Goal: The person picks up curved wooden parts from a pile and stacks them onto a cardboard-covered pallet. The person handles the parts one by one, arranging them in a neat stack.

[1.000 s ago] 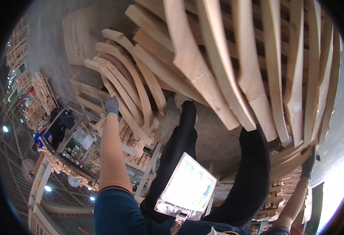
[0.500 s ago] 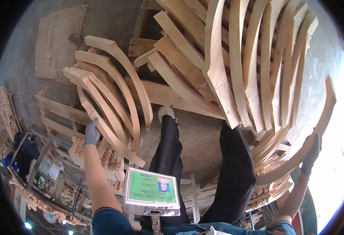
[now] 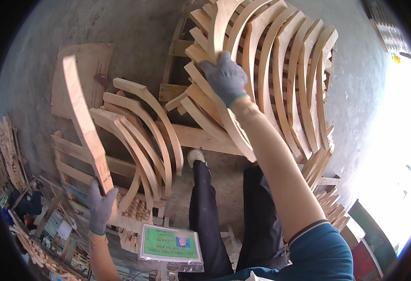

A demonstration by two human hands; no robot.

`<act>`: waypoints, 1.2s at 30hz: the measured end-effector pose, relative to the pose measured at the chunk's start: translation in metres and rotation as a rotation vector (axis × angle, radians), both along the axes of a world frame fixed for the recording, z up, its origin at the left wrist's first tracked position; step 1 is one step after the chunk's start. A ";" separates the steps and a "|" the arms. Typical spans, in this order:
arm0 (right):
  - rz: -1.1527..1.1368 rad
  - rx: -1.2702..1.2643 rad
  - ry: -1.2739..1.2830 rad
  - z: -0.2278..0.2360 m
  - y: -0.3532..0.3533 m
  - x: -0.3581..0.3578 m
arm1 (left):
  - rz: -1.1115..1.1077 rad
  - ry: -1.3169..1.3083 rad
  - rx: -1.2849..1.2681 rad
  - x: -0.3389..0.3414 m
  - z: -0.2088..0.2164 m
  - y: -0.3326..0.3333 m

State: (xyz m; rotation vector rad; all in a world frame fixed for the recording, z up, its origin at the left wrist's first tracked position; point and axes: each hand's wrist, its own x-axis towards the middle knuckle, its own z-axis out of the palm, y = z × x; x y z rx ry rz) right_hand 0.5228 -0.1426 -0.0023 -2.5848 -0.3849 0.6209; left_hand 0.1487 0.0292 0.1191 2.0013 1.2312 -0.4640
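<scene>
My gloved left hand (image 3: 102,206) is closed round the lower part of a curved wooden piece (image 3: 86,122), which stands up from it, clear of the smaller stack (image 3: 142,126) of similar curved pieces on the left. With my right arm stretched forward, my gloved right hand (image 3: 226,77) grips the leftmost upright curved piece (image 3: 220,23) of the larger stack. Its thumb lies on the left edge, and the palm side is hidden. More curved pieces (image 3: 285,61) stand side by side to the right of that hand.
A wooden pallet (image 3: 200,139) lies under the larger stack, and slats of another frame (image 3: 74,149) show at left. Flat cardboard (image 3: 81,70) lies on the concrete floor. Small wooden blocks (image 3: 137,210) sit near my left hand. A badge (image 3: 170,246) hangs before me.
My left hand has lifted a curved piece off the left stack and tilted it upright. My right hand has swung from the far right, where it held a curved piece, to the larger stack.
</scene>
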 end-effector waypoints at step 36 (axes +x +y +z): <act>-0.145 0.338 0.549 -0.025 -0.200 -0.165 | -1.030 -0.536 0.678 0.355 -0.189 -0.030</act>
